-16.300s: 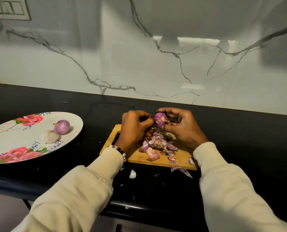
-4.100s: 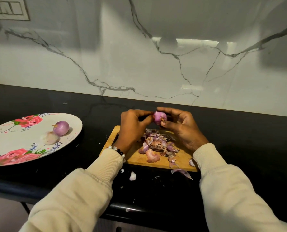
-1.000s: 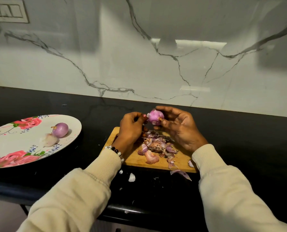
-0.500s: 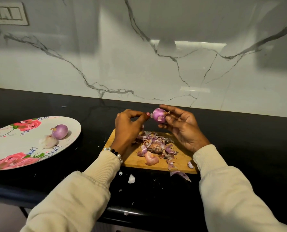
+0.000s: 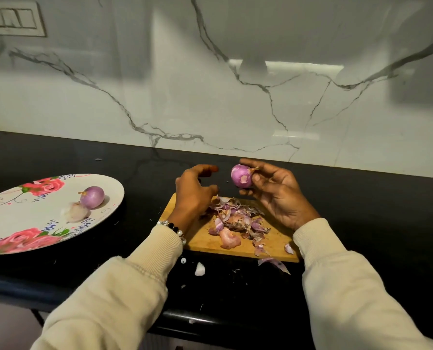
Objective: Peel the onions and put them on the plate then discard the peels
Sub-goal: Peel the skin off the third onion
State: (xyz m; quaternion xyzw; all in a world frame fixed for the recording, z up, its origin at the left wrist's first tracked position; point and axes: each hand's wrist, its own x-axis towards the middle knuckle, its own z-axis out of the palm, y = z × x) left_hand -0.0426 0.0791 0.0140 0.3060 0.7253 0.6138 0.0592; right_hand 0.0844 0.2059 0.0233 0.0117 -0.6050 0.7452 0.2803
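My right hand (image 5: 276, 193) holds a small purple onion (image 5: 241, 175) between thumb and fingers above the far edge of a wooden cutting board (image 5: 205, 242). My left hand (image 5: 192, 190) hovers just left of it, apart from the onion, its fingers loosely curled and holding nothing. A heap of onion peels (image 5: 238, 221) lies on the board below. On the floral plate (image 5: 13, 215) at the left sit a purple peeled onion (image 5: 92, 197) and a paler one (image 5: 75, 211) beside it.
The board lies on a black counter (image 5: 361, 210) against a white marble wall. Loose peel scraps (image 5: 273, 262) and a white bit (image 5: 199, 269) lie on the counter in front of the board, near its front edge. A switch panel (image 5: 11, 18) is at the upper left.
My left hand has let go of the onion and drawn back to the left. My right hand now holds the onion alone, slightly higher and further right.
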